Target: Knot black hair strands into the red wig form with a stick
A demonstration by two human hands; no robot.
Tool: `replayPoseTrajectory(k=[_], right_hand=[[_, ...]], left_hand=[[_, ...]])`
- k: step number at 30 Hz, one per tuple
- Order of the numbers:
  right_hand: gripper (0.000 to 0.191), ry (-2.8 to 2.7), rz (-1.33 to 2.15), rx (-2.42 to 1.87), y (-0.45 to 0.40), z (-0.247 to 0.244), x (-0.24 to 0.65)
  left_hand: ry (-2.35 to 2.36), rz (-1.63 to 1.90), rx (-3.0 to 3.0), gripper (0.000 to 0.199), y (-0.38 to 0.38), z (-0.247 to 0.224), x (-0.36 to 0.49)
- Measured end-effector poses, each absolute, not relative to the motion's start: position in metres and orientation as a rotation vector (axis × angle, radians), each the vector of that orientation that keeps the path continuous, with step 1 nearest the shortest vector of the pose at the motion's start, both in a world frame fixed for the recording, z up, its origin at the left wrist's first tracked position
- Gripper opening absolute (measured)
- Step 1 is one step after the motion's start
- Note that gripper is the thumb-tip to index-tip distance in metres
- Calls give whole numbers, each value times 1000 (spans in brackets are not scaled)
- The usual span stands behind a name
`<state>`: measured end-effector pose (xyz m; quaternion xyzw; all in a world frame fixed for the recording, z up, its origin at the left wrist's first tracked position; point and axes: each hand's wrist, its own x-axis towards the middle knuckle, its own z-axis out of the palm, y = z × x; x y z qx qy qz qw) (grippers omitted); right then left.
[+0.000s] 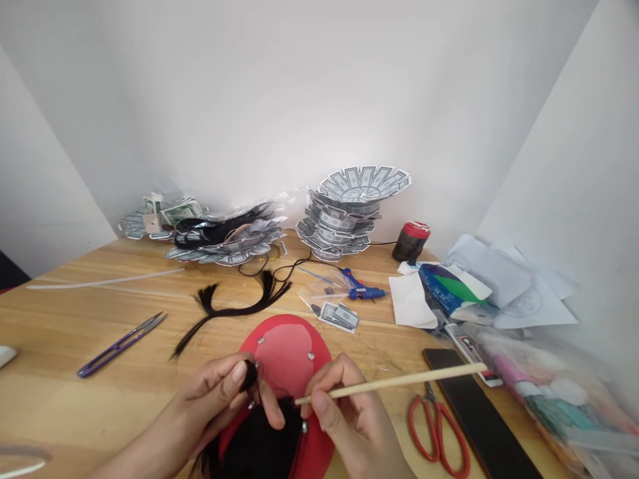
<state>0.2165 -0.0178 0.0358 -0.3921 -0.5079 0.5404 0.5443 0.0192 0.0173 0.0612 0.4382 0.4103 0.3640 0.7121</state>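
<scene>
**Hands work black hair onto a red disc**

A red disc (284, 352) studded with small metal pins lies on the wooden table (74, 399) at its near edge. The left hand (219, 392) pinches a tuft of black hair (248, 376) against it. The right hand (349, 412) grips a thin wooden stick (399, 380), tip at the hair. Red scissors (439, 426) lie just right; purple snips (120, 344) well left.

On the wooden surface (100, 392) purple snips (120, 344) lie at the left. Red scissors (438, 429) lie at the right, just beside a black strip (479, 416). A blue glue gun (363, 287) lies near the middle, and a stack of printed paper bowls (347, 213) stands behind it. A dark jar with red lid (411, 241) stands beside the stack. White papers (509, 286) lie at the right. Loose black tassels (234, 303) lie in the middle.
</scene>
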Motion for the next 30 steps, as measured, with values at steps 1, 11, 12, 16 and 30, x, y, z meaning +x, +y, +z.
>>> replayPoseTrajectory(k=[1,11,12,16,30], right_hand=[[36,-1217,1274,-927,-18,35,217],[32,-1218,1315,-863,-16,31,220],[32,-1218,1320,-864,-16,31,220],[31,-1260,1311,-864,-16,31,222],[31,-1320,1369,-841,-10,28,229]], left_hand=[[911,789,998,41,18,61,18],[874,768,1153,45,20,57,12],[856,765,1167,46,20,57,13],[785,765,1221,45,20,59,14],[916,799,1114,45,19,54,14]])
